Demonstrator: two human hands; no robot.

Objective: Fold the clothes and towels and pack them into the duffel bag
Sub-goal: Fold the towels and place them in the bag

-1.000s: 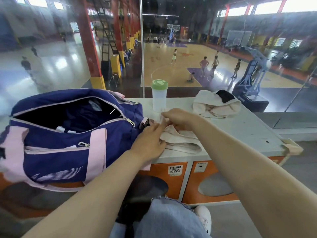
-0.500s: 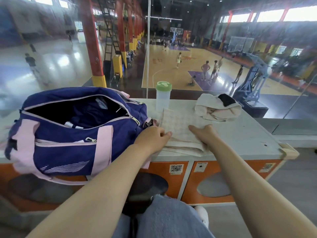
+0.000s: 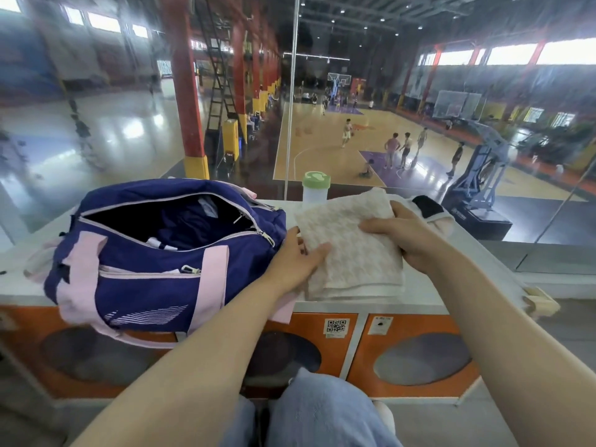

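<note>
Both hands grasp the folded cream towel (image 3: 350,243): left hand (image 3: 295,261) flat on its near-left edge, right hand (image 3: 404,235) pinching the far side. Lifted carelessly toward the open duffel bag (image 3: 154,253) left of the hands, its layers could slip apart or knock the bottle (image 3: 316,190) behind.

The towel (image 3: 351,243), cream and waffle-textured, is folded into a thick square, tilted with its far edge raised; the right hand (image 3: 406,237) clasps its right edge, thumb on top, and the left hand (image 3: 295,259) lies along its left edge. Just left of that grip sits the bag (image 3: 154,253), navy with pink straps and trim, its top zip open and dark cloth inside. Just beyond the right hand lies a crumpled pile of clothes (image 3: 429,211), cream and pink with a black patch.
</note>
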